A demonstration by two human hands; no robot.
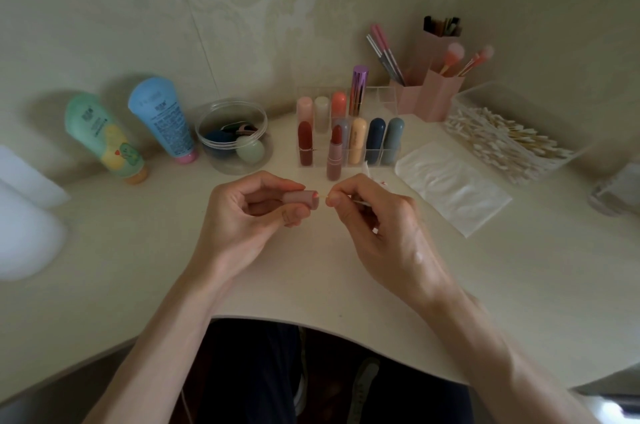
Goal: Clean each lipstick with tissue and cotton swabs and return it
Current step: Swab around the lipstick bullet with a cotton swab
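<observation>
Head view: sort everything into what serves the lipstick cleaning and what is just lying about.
For the job: pink cap in the left hand, cotton swab pinched by the right hand, open lipstick, lipstick organizer, swab box, tissue.
Lying about: green tube, blue tube, clear jar of sponges, pink brush holders.

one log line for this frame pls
phase: cleaning | left hand: holds pink cap | right hand: pinches cotton swab, tip at cap mouth | uncapped lipstick: upright on table
</observation>
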